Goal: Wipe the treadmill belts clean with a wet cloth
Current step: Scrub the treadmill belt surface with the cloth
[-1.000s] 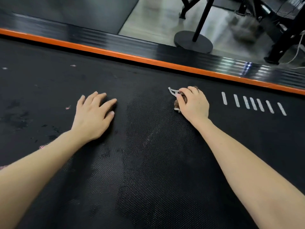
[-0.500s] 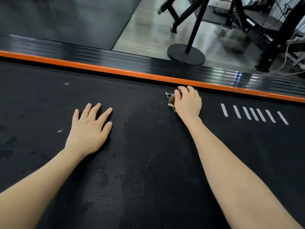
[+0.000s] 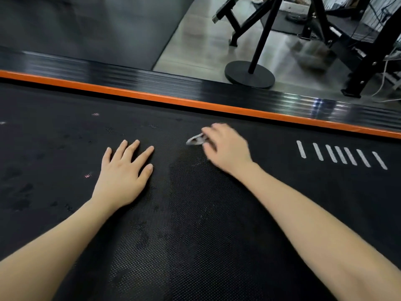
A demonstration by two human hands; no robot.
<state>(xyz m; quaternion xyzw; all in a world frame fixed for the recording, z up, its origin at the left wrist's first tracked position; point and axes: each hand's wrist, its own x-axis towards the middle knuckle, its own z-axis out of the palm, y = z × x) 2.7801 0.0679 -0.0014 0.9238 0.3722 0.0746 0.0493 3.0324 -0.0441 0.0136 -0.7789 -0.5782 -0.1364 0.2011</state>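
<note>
Step in hand: by my reading, scrubbing the belt (image 3: pixel 195 235) near its far edge with the cloth (image 3: pixel 196 140).
Doing it well: press the cloth down firmly and overlap the strokes. Work outward from the darker damp patch (image 3: pixel 184 177) toward the spotted area on the left, and carry each pass right up to the orange strip (image 3: pixel 195 104). Tucking the loose end under the palm should stop it flapping.
Right hand (image 3: pixel 225 148): blurred by motion. The fingers look curled over the small bunched cloth, though the exact grip is hard to make out.
Left hand (image 3: pixel 124 172): flat on the belt with fingers spread and straight, holding nothing. It probably serves as a brace.
Cloth: mostly hidden beneath the right hand, against the belt. Only a pale grey loop pokes out on the side toward the left hand.
Position: the cloth sits just short of the orange strip, between the left hand and the white marks (image 3: pixel 340 155).
</note>
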